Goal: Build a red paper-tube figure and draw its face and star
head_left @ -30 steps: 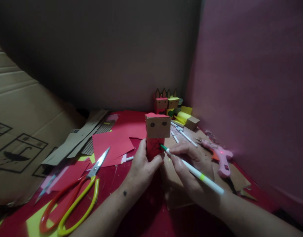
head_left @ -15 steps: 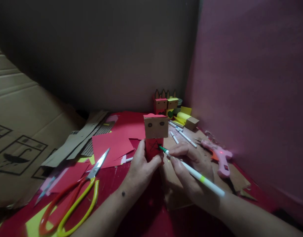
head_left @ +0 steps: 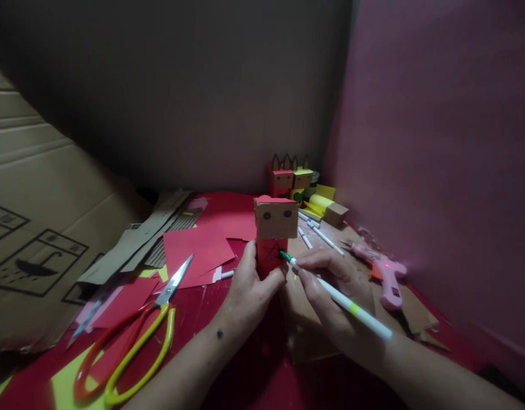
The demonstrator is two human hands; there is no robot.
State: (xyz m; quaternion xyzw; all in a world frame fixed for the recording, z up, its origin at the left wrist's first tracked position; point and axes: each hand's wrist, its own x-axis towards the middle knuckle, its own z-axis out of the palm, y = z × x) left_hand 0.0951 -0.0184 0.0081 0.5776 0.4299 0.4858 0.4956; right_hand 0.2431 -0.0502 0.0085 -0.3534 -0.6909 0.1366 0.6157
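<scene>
My left hand (head_left: 251, 287) is wrapped round the red body of a small paper figure (head_left: 276, 221), holding it upright. The figure has a cardboard box-like head with two drawn eyes and a red top. A dark star outline shows on its body. Between the thumb and fingers of my right hand (head_left: 337, 293) is a white marker (head_left: 352, 310) with a green tip and a yellow-green band. Its tip touches, or nearly touches, the right side of the star. Part of the figure's lower body is hidden by my left thumb.
Scissors (head_left: 151, 324) with red and yellow handles lie at left, near red paper (head_left: 198, 250) and cardboard strips (head_left: 136, 245). A large carton (head_left: 44, 216) leans further left. Two finished-looking figures (head_left: 290, 179) stand behind. White markers (head_left: 326, 238) and a pink glue gun (head_left: 388, 273) lie at right.
The whole scene has shifted slightly to the right in view. The marker stays at the star's right side, its tip only slightly moved; both hands keep their grip.
</scene>
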